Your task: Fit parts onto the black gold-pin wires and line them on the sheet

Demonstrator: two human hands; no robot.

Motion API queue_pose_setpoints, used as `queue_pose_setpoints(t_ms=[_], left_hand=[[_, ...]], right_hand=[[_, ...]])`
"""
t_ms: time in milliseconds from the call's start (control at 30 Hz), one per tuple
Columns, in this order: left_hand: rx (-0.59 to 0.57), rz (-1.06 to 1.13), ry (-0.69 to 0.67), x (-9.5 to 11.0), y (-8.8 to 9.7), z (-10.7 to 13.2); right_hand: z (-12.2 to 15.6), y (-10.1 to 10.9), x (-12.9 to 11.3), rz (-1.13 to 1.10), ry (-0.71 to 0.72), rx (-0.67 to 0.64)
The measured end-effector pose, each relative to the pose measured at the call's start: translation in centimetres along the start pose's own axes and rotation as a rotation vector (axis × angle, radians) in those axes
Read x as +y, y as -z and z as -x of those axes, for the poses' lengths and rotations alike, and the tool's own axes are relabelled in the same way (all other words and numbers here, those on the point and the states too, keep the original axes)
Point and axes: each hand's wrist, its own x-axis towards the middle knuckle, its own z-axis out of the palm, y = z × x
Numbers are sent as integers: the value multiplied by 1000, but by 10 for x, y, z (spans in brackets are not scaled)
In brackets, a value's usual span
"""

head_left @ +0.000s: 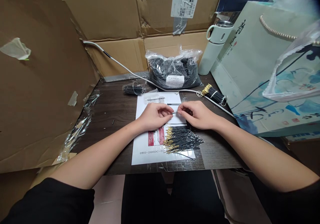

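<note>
Over the printed sheet (142,154), my left hand (153,116) and my right hand (197,114) face each other with fingertips pinched. A thin black wire (174,113) runs between them, and both hands hold it; its ends are hidden by the fingers. Just below lies a loose pile of short black wires (183,139), with gold terminals on their left ends. Single dark wires (173,104) lie on the sheet near my fingers. A small clear plastic bag (154,99) rests at the sheet's top edge.
Behind stand a clear bag of black wires (175,69) and a pale green bottle (216,47). Tied wire bundles lie left (134,90) and right (213,94). A white cable (125,68) crosses the table. Cardboard (37,84) walls the left; a paper bag (265,77) stands right.
</note>
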Motion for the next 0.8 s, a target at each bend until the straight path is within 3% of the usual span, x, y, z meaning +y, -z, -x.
queue_pose_setpoints(t_ms=[467,700,800], left_hand=[[16,-10,20,4,-1,2],[22,-28,-10,4,0,3],[20,-144,-83,7,6,3]], right_hand=[[-1,-1,-2,-23,-38,2],[-1,2,-4,-20,-43,8],[0,3,-2,-16,-33,9]])
